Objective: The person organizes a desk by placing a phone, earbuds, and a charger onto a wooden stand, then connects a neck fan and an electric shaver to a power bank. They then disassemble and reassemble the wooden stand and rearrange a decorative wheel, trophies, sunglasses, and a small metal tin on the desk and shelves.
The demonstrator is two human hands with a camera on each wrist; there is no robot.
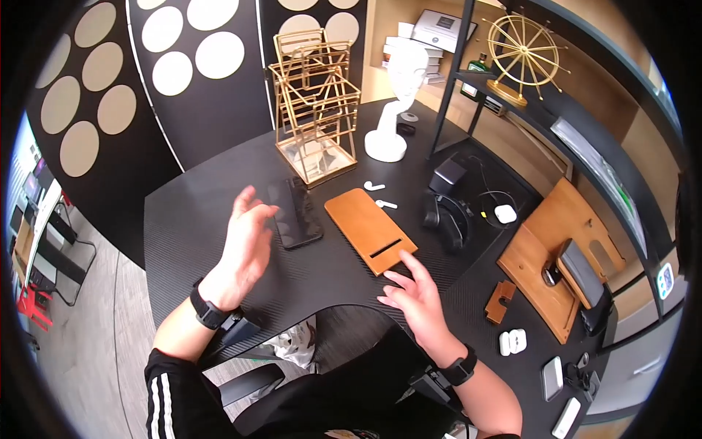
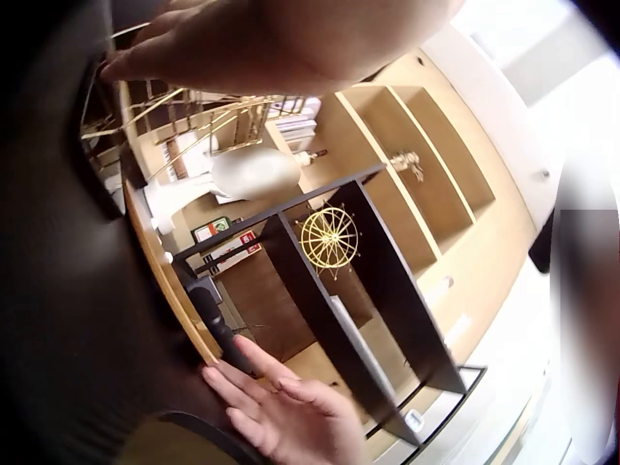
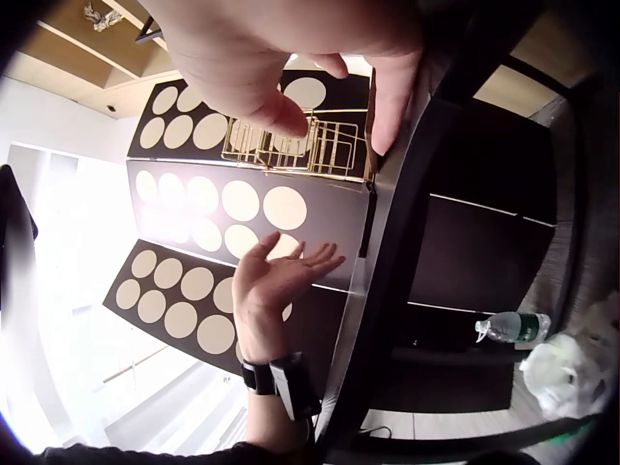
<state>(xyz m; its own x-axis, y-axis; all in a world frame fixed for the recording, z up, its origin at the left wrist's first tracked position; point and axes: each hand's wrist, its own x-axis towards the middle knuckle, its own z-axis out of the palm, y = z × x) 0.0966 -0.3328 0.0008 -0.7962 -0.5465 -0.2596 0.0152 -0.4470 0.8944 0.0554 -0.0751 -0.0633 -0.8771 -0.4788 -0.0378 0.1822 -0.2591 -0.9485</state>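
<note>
Each hand's own wrist view cuts it off at the top edge, and the wooden board [image 1: 365, 227] is hard to make out there, while reflections blotch the dark phone [image 1: 298, 216] on the table [image 1: 197, 212]. The board lies flat right of the phone, its slotted end at the loosely extended fingertips of the right hand [image 1: 420, 296], though firm contact is unclear; the left hand [image 1: 248, 249], empty with fingers spread, hangs just left of the phone.
</note>
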